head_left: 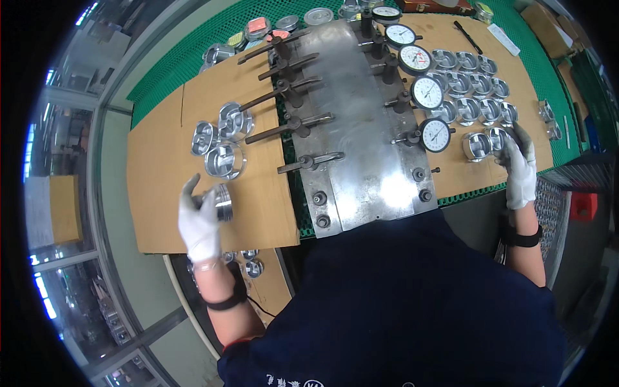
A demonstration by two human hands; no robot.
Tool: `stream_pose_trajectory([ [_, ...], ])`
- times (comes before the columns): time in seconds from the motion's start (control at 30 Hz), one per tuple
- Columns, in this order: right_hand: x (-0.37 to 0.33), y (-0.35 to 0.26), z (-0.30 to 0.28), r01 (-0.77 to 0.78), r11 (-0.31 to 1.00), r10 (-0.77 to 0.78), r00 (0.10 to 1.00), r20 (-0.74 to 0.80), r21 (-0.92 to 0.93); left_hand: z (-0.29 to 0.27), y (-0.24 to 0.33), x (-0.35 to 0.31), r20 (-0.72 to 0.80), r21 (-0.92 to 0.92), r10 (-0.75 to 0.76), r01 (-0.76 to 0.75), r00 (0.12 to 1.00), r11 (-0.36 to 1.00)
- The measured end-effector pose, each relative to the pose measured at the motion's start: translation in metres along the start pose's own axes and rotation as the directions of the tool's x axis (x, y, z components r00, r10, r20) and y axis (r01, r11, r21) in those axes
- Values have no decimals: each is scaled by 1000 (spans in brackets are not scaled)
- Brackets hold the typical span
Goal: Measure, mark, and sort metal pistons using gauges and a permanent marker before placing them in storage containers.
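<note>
Step in hand, we judge: handling pistons either side of the steel plate [361, 129]. Our left hand [200, 224] grasps a tilted piston [224, 202] at the worktop's [158, 174] left; our right hand [521, 166] has its fingers at a second piston [496, 139], grip uncertain. Next move probably calls for a secure hold clear of three upright pistons [224, 161]. Metal bars [293, 128] and dial gauges [427, 92] obstruct crossing low.

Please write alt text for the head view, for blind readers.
A white-gloved left hand holds a metal piston over cardboard; the gloved right hand is at another piston. Between them, dial indicators line a steel plate.
</note>
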State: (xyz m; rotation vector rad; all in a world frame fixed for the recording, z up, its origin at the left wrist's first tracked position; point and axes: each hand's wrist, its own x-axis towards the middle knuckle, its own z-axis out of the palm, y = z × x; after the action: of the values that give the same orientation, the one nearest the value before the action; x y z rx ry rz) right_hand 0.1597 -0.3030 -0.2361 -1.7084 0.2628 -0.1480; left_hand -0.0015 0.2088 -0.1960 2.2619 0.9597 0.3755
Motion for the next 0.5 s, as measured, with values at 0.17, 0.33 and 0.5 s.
stream_pose_trajectory([
  [0.17,-60,-66,71,174,982,-100,819,565,-79,3,97,-54,175,-656,78,57,982,752],
  [0.33,-90,-66,136,639,757,-476,395,786,137,45,134,-77,637,-629,197,354,745,692],
  [0.5,-71,-58,135,753,564,-91,464,881,-338,88,122,-75,396,-13,747,-810,534,586],
])
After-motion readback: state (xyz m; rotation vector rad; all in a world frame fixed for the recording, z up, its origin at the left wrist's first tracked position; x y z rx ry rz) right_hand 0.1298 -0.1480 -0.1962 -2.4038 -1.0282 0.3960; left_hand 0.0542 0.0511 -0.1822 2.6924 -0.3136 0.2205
